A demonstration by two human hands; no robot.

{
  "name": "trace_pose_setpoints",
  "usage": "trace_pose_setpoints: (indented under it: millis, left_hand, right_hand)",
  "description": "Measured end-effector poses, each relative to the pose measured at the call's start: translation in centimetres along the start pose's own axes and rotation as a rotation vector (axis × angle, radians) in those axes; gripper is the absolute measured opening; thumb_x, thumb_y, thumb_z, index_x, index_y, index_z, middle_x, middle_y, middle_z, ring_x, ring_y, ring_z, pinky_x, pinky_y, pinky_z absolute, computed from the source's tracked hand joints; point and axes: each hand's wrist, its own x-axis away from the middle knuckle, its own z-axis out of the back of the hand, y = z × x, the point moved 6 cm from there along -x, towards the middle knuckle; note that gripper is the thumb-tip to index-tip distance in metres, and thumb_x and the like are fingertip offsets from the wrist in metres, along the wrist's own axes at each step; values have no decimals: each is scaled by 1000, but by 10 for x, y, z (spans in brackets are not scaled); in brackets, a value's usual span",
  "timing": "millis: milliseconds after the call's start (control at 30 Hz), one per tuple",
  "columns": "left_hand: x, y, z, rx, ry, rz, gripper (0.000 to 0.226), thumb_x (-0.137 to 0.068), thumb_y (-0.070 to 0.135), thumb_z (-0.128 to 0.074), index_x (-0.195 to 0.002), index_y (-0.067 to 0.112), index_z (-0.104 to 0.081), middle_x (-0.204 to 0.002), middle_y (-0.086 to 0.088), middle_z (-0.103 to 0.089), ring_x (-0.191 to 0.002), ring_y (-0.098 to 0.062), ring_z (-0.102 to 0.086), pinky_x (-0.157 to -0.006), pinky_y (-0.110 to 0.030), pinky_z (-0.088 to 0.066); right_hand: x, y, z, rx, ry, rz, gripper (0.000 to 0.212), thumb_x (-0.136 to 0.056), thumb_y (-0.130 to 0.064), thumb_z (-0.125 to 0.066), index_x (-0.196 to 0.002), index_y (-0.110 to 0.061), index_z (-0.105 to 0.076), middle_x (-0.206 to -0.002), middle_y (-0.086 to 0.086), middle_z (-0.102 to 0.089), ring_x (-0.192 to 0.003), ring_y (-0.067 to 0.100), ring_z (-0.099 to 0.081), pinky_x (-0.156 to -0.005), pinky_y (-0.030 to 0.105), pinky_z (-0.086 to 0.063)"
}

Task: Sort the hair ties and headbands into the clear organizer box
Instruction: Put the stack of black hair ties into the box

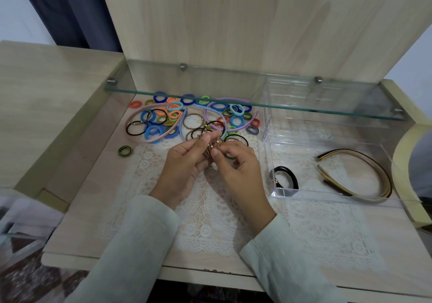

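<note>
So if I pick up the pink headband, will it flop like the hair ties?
Probably not: the pink headband keeps an open arch while lying flat, so it likely stays stiff. It looks thin, so probably light. Ties lie inside its arch, so some may drag along.

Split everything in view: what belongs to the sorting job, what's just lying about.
Job: brown gold-beaded elastic ties, in the grip of left hand and right hand; heap of colourful fabric hair ties; pink plastic headband; clear plastic organizer box; black elastic ties and tan-and-black headbands inside it.
Lying about: glass shelf; white lace mat; dark blue curtain.
</note>
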Motion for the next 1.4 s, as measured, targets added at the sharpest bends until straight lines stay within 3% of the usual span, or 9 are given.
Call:
trace_pose_setpoints:
  millis: [333,533,733,933,1167,1400]
  left_hand:
    - [-3,2,7,61,87,-11,30,-93,22,-55,-113,5,-68,-112,-8,-73,-102,-17,-70,-85,-26,-58]
    - [-3,0,8,30,96,-2,25,-98,18,-52,-113,5,-68,-113,-7,-73,-107,-18,-69,-90,-30,-57]
    - [-2,-4,5,-1,52,29,28,-94,19,-55,-113,3,-68,-113,-7,-73,-107,-17,-69,-85,-26,-57]
    - [-2,-6,5,20,31,56,35,-81,26,-63,-108,5,-70,-101,-12,-75,-95,-18,-71,-79,-25,-58]
    - [-3,-5,5,67,4,50,35,-83,25,-62,-110,4,-69,-103,-13,-73,-96,-18,-70,-88,-27,-56]
    - [-1,0,3,147,-37,33,37,-87,24,-57,-115,3,-67,-116,-12,-71,-106,-18,-68,-92,-27,-55]
  right_hand:
    - [0,-2,5,-110,16,-32,15,-90,-17,-65,-102,-15,-74,-97,-1,-65,-98,15,-57,-86,31,-47]
    - [-1,-3,12,-157,60,-66,24,-95,-9,-58,-114,-15,-69,-106,-1,-65,-101,3,-60,-87,12,-44]
    - [-2,-7,19,-228,138,-24,25,-93,-6,-59,-114,-15,-69,-108,0,-67,-105,10,-62,-94,28,-49]
    - [-1,-12,14,-207,55,31,26,-92,-5,-61,-115,-13,-70,-103,2,-65,-101,10,-61,-87,22,-49]
    - [-1,-9,9,-196,32,36,28,-91,-6,-61,-115,-16,-70,-104,2,-65,-103,16,-60,-92,36,-51]
    - [1,-12,7,-163,-4,85,23,-90,-4,-62,-111,-11,-71,-101,1,-67,-95,17,-61,-81,29,-49]
